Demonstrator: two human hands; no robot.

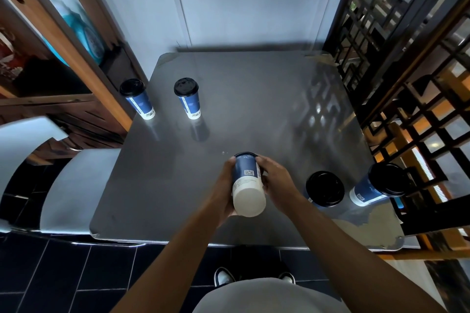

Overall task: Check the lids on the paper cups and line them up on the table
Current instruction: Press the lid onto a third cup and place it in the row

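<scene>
Overhead, tilted cup [248, 183] gripped by left hand [225, 185] and right hand [276, 181], its lid mostly hidden.

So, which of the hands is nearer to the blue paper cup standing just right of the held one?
Right. The right hand grips the held blue paper cup on the side facing that standing cup; the left hand grips its far side.

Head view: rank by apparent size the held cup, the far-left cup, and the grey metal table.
1. Grey metal table.
2. Blue paper cup held tipped in both hands, though it is nearest the camera.
3. Black-lidded blue cup at the far left edge; probably the same real size.
</scene>
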